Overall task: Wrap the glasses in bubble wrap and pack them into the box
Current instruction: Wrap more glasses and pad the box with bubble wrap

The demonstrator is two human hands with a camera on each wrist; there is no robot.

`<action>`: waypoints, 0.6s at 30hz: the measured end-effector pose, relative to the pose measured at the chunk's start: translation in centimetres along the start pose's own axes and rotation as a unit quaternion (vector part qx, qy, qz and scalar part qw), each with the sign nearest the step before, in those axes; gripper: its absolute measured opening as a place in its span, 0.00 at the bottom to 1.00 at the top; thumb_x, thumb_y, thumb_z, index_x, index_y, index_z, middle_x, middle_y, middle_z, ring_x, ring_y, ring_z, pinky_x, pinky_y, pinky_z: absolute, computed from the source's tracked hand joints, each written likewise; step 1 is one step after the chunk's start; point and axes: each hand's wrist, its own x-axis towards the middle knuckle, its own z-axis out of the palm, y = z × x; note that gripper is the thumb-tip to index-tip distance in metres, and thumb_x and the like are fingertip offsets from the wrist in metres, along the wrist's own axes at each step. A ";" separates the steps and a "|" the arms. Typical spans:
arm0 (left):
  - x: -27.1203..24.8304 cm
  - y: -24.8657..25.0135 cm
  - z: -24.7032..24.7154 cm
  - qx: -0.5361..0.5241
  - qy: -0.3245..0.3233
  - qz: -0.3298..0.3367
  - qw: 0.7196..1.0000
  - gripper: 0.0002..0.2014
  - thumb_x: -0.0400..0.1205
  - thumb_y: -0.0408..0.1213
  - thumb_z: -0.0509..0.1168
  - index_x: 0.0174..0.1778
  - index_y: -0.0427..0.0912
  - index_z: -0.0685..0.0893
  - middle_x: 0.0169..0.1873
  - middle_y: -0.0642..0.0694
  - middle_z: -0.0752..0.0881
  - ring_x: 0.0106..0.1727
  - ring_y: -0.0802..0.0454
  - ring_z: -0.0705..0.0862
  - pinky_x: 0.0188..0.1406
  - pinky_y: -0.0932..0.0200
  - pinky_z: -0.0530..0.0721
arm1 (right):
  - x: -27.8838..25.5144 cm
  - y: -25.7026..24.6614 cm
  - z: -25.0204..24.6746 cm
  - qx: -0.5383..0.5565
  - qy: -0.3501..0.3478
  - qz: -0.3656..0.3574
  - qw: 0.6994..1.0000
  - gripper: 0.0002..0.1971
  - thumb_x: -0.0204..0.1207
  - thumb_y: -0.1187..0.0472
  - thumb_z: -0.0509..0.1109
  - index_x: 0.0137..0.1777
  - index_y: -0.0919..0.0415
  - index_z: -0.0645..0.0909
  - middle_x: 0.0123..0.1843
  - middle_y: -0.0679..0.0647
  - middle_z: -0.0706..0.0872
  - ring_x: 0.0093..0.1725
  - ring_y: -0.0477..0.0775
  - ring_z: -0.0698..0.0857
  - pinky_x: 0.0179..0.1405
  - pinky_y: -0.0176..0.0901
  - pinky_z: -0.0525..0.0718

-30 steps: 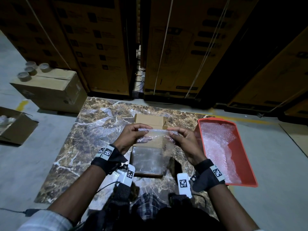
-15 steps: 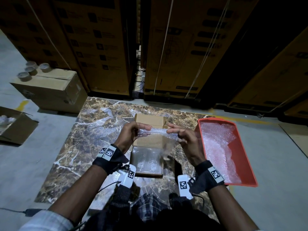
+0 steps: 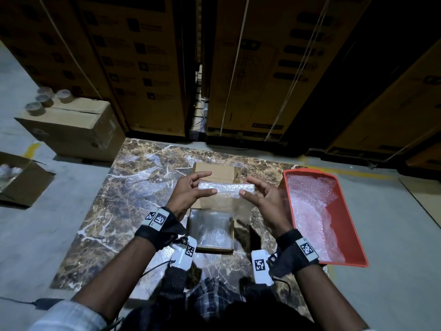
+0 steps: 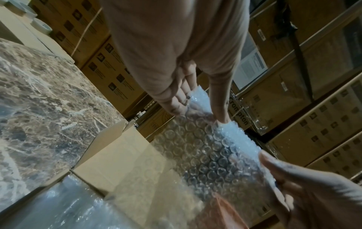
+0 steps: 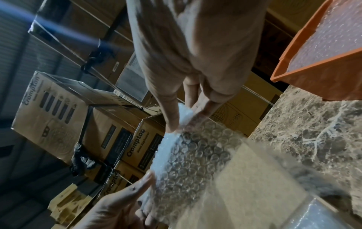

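Pinching a rolled sheet of bubble wrap at both ends: left hand gripping the left end between thumb and fingers, right hand gripping the right end the same way. Holding the roll level in the air above the open box, with the loose tail of the sheet hanging down toward it. Cannot tell whether a glass is lying inside the roll. Sitting on the marble desk, the box showing clear plastic or wrap inside. Standing at the right edge of the desk, an orange tray holding more bubble wrap. Resting on the floor to the left, a closed carton carrying tape rolls.
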 end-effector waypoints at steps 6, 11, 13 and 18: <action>-0.3 0.4 -0.3 0.008 -0.032 -0.032 0.999 0.14 0.73 0.23 0.78 0.54 0.34 0.90 0.42 0.45 0.94 0.44 0.49 0.91 0.52 0.55 0.90 | -0.5 0.1 -0.1 0.035 -0.030 0.050 0.998 0.04 0.76 0.66 0.80 0.43 0.63 0.88 0.41 0.56 0.90 0.45 0.55 0.88 0.55 0.51 0.90; -0.5 0.2 -0.2 -0.039 -0.030 -0.040 0.998 0.08 0.77 0.22 0.74 0.50 0.34 0.90 0.47 0.36 0.92 0.42 0.45 0.91 0.39 0.61 0.90 | -0.8 -0.5 0.5 0.106 -0.032 0.066 0.992 0.06 0.80 0.73 0.73 0.52 0.64 0.87 0.54 0.60 0.94 0.52 0.53 0.93 0.45 0.42 0.92; -0.3 0.2 -0.3 -0.056 -0.032 -0.044 0.997 0.08 0.79 0.20 0.71 0.49 0.35 0.91 0.48 0.34 0.91 0.45 0.42 0.91 0.38 0.61 0.90 | -0.6 -0.7 0.5 0.131 -0.036 0.075 0.988 0.10 0.81 0.76 0.70 0.56 0.64 0.89 0.59 0.60 0.93 0.56 0.54 0.93 0.48 0.43 0.92; 0.1 0.2 -0.4 -0.066 -0.040 -0.042 0.996 0.11 0.82 0.19 0.66 0.48 0.34 0.92 0.61 0.27 0.87 0.49 0.37 0.86 0.40 0.57 0.93 | -0.1 -0.9 0.3 0.156 -0.036 0.096 0.982 0.11 0.83 0.77 0.66 0.56 0.71 0.89 0.63 0.61 0.92 0.55 0.52 0.92 0.49 0.40 0.92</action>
